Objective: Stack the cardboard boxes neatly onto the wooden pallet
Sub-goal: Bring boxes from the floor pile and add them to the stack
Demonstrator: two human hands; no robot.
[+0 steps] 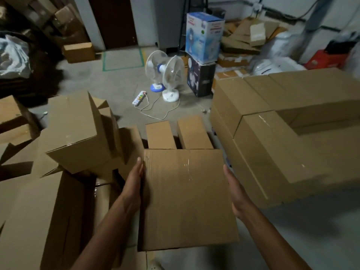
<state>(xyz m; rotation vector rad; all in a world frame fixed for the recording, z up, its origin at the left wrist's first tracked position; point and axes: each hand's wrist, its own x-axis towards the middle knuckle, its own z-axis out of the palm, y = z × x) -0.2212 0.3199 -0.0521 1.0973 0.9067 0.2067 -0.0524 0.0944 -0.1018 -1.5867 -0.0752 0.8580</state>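
A taped brown cardboard box (187,199) is carried between my two hands, low in the middle of the view. My left hand (134,182) presses flat against its left side with straight fingers. On the opposite side my right hand (234,190) presses flat against the box. To the right stands a stack of cardboard boxes (272,133) in two layers; the pallet beneath it is hidden. A loose, tumbled pile of boxes (76,133) lies to my left.
Two more boxes (179,134) lie on the floor just beyond the carried one. Further back stand two white table fans (167,75), a power strip (139,97) with trailing cable, and stacked fan cartons (203,38). Flattened cardboard and bags line the far wall.
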